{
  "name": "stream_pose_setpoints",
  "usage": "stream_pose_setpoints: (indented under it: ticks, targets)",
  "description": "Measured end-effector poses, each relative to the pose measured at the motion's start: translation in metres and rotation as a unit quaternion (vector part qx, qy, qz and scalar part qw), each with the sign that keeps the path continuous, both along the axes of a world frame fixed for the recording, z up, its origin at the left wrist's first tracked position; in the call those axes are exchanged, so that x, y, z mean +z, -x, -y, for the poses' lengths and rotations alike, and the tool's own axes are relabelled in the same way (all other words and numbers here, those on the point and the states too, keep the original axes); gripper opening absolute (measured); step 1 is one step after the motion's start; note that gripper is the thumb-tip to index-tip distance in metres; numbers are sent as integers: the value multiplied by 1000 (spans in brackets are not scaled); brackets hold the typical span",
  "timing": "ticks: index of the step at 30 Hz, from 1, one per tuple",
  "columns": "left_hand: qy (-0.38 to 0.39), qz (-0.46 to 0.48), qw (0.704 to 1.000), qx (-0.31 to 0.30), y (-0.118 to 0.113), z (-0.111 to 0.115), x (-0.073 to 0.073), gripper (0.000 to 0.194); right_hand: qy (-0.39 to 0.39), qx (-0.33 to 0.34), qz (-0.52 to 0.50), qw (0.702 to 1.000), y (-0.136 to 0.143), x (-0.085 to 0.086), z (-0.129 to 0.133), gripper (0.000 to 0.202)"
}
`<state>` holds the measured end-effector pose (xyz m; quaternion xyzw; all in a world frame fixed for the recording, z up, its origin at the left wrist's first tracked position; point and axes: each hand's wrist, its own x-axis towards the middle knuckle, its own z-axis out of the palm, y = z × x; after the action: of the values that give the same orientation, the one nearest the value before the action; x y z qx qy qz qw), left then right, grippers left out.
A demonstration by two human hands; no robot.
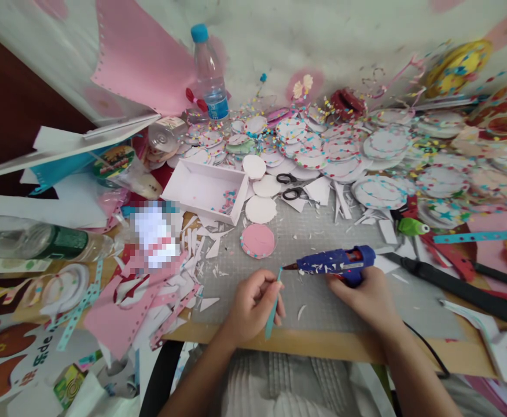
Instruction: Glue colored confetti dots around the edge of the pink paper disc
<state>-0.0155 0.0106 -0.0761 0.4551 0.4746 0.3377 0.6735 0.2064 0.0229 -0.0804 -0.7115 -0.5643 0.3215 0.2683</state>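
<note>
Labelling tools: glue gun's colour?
Glue gun: blue, with scattered whitish flecks; head view.

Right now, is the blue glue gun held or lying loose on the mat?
Held: the right hand grips the glue gun, its nozzle pointing toward the teal strip in the left hand.

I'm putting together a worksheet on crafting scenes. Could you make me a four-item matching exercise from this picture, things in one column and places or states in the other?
Column one
1. Glue gun
2. Teal strip
3. Pink disc
4. White box

Column two
a. At the near end of a row of white discs
b. Gripped by the right hand
c. Has small pink and blue pieces inside
d. Pinched between finger and thumb of the left hand

Right pairs: 1-b, 2-d, 3-a, 4-c
</note>
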Motion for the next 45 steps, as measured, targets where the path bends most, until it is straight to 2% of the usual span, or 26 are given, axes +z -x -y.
stream_pose_setpoints:
  ticks: [45]
  targets:
    - [3,-6,1000,-2,0,1,1,32,-22,7,33,999,-1,-5,1,24]
